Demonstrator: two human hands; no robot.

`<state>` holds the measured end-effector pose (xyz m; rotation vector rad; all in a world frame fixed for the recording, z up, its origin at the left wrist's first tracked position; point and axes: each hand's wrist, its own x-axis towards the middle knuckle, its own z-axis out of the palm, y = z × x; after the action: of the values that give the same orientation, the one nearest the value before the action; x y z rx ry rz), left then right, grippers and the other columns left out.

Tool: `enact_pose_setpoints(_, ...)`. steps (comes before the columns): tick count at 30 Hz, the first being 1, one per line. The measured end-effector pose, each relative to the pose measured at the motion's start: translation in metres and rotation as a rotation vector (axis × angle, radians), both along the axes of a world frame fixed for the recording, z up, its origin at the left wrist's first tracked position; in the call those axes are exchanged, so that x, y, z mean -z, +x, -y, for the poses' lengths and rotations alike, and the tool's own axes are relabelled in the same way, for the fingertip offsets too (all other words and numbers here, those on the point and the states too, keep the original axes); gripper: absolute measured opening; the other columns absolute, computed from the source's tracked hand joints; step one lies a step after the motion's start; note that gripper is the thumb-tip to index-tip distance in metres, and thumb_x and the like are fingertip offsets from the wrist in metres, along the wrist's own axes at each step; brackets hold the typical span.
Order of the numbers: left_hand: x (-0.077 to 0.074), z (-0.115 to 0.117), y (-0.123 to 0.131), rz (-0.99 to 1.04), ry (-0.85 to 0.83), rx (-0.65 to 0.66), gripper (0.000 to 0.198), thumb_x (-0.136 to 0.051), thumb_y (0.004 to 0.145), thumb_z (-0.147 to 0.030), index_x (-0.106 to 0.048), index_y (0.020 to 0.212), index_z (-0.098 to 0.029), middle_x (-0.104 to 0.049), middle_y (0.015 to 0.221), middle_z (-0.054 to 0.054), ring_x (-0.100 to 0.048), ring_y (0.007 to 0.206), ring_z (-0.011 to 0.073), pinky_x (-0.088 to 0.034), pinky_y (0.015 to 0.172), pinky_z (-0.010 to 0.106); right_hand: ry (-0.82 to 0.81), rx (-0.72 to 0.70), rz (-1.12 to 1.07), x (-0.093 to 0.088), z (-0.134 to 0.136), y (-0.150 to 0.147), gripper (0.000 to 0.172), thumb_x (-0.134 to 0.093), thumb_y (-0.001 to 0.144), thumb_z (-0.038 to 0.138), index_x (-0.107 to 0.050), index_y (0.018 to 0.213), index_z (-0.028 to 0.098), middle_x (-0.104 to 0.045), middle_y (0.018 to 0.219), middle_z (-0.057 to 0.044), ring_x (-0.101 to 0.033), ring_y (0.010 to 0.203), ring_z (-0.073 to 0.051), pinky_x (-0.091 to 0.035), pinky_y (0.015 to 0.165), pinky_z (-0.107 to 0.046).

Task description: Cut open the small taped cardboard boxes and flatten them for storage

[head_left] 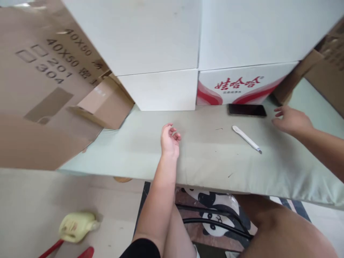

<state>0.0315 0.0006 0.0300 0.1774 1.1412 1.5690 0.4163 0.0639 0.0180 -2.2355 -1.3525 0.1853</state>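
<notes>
My left hand (170,141) is over the middle of the pale green cloth-covered table (199,143), palm turned sideways, fingers loosely curled and apart, nothing in them. On the right, my right hand (292,120) hovers at the table with its fingers apart and holds nothing. A black smartphone (247,110) lies just left of that hand, not touched by it. Between the two hands rests a white utility knife (246,139), its tip pointing toward the table's front edge.
White boxes (168,89) are stacked along the back, one a carton with red lettering (239,84). Brown cardboard (40,89) and a small open box (104,102) stand at left, more cardboard (328,68) at right. A yellow bottle (76,226) lies on the floor.
</notes>
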Motion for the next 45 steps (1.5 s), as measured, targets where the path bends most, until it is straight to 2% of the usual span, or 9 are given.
enact_pose_setpoints(7, -0.011, 0.016, -0.047, 0.104, 0.115, -0.179, 0.013, -0.06, 0.079, -0.028, -0.055, 0.088, -0.02, -0.048, 0.067, -0.007, -0.044, 0.042, 0.0056, -0.03, 0.049, 0.022, -0.135, -0.465, 0.223, -0.026, 0.013, -0.13, 0.016, -0.064, 0.063, 0.02, -0.068, 0.074, 0.032, -0.067, 0.069, -0.009, -0.05, 0.055, -0.025, -0.038, 0.061, -0.045)
enact_pose_setpoints(14, -0.011, 0.033, -0.119, 0.18, 0.17, -0.408, 0.016, -0.06, 0.08, -0.03, -0.047, 0.083, -0.021, -0.044, 0.068, -0.008, -0.04, 0.044, 0.0037, -0.028, 0.05, 0.02, -0.041, -1.036, 0.377, -0.047, 0.003, -0.325, 0.028, -0.054, 0.078, 0.027, -0.073, 0.099, 0.028, -0.075, 0.084, -0.006, -0.061, 0.067, -0.024, -0.04, 0.058, -0.034)
enact_pose_setpoints(17, -0.012, 0.038, -0.149, 0.227, 0.151, -0.487, 0.014, -0.056, 0.082, -0.029, -0.044, 0.08, -0.021, -0.042, 0.067, -0.008, -0.038, 0.043, 0.0034, -0.026, 0.049, 0.02, 0.034, -1.216, 0.39, -0.057, -0.001, -0.416, 0.032, -0.051, 0.084, 0.023, -0.07, 0.11, 0.026, -0.076, 0.108, -0.007, -0.067, 0.085, -0.024, -0.044, 0.064, -0.034)
enact_pose_setpoints(22, -0.018, 0.046, -0.184, 0.298, 0.144, -0.599, 0.009, -0.048, 0.083, -0.025, -0.042, 0.078, -0.022, -0.039, 0.063, -0.007, -0.035, 0.041, 0.0049, -0.025, 0.048, 0.022, 0.324, -1.404, 0.412, -0.087, -0.012, -0.549, 0.039, -0.049, 0.089, 0.016, -0.059, 0.126, 0.019, -0.062, 0.133, -0.014, -0.061, 0.119, -0.031, -0.051, 0.085, -0.04)
enact_pose_setpoints(26, -0.014, 0.051, -0.197, 0.263, 0.159, -0.638, 0.012, -0.052, 0.081, -0.03, -0.042, 0.08, -0.023, -0.039, 0.064, -0.007, -0.035, 0.041, 0.0056, -0.027, 0.049, 0.023, 0.405, -1.387, 0.413, -0.101, -0.03, -0.612, 0.041, -0.061, 0.089, 0.033, -0.055, 0.127, 0.017, -0.062, 0.134, -0.013, -0.056, 0.126, -0.034, -0.047, 0.104, -0.049)
enact_pose_setpoints(30, -0.007, 0.053, -0.202, 0.232, 0.186, -0.664, 0.015, -0.053, 0.081, -0.031, -0.042, 0.079, -0.022, -0.04, 0.065, -0.007, -0.035, 0.042, 0.0054, -0.028, 0.049, 0.023, 0.311, -1.369, 0.47, -0.096, -0.041, -0.625, 0.024, -0.056, 0.095, 0.035, -0.058, 0.111, 0.018, -0.071, 0.113, -0.012, -0.062, 0.118, -0.032, -0.04, 0.112, -0.054)
enact_pose_setpoints(35, -0.009, 0.059, -0.203, 0.102, 0.227, -0.743, 0.018, -0.055, 0.084, -0.031, -0.04, 0.079, -0.022, -0.04, 0.066, -0.006, -0.037, 0.044, 0.005, -0.029, 0.048, 0.022, 0.255, -1.355, 0.486, -0.087, -0.031, -0.586, 0.027, -0.034, 0.101, 0.024, -0.059, 0.104, 0.013, -0.071, 0.106, -0.013, -0.068, 0.108, -0.027, -0.041, 0.106, -0.052)
enact_pose_setpoints(40, -0.025, 0.074, -0.206, -0.058, 0.378, -0.862, 0.016, -0.053, 0.087, -0.031, -0.042, 0.079, -0.022, -0.038, 0.066, -0.006, -0.038, 0.047, 0.0055, -0.03, 0.049, 0.022, 0.287, -1.33, 0.445, -0.081, 0.002, -0.489, 0.021, -0.042, 0.097, 0.024, -0.062, 0.103, 0.02, -0.072, 0.104, -0.013, -0.068, 0.099, -0.027, -0.04, 0.11, -0.05)
enact_pose_setpoints(45, -0.034, 0.073, -0.196, -0.175, 0.449, -0.823, 0.022, -0.059, 0.089, -0.032, -0.044, 0.077, -0.022, -0.038, 0.066, -0.005, -0.038, 0.049, 0.0071, -0.03, 0.051, 0.022, 0.357, -1.356, 0.304, -0.076, 0.049, -0.359, 0.017, -0.051, 0.094, 0.035, -0.066, 0.087, 0.03, -0.07, 0.081, -0.003, -0.065, 0.077, -0.021, -0.04, 0.111, -0.05)
